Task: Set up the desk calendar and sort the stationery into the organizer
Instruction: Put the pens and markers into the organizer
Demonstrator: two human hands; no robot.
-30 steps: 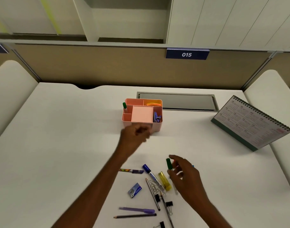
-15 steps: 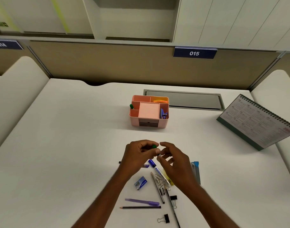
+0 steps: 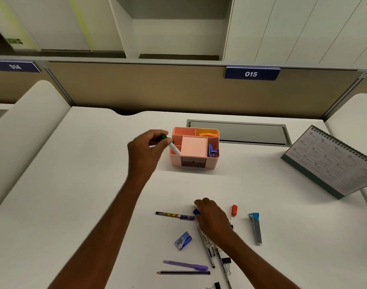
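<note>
The pink organizer stands on the white table. A pink note pad fills the organizer's middle box. Orange bands lie in its back right box and purple clips sit in its right box. The left hand is just left of the organizer. Its fingers are bent around a green marker, which is tilted, with its lower end over the organizer's left side. The calendar stands far to the right of the organizer. In front of the organizer, closer to the person, the right hand is down on the table with its fingers bent onto a blue marker. Only the blue cap shows. Also in front of the organizer lie a patterned pen, a small blue box, a purple pen, a pencil and black clips. More to the right lie a red eraser and a grey tool with a blue end.
</note>
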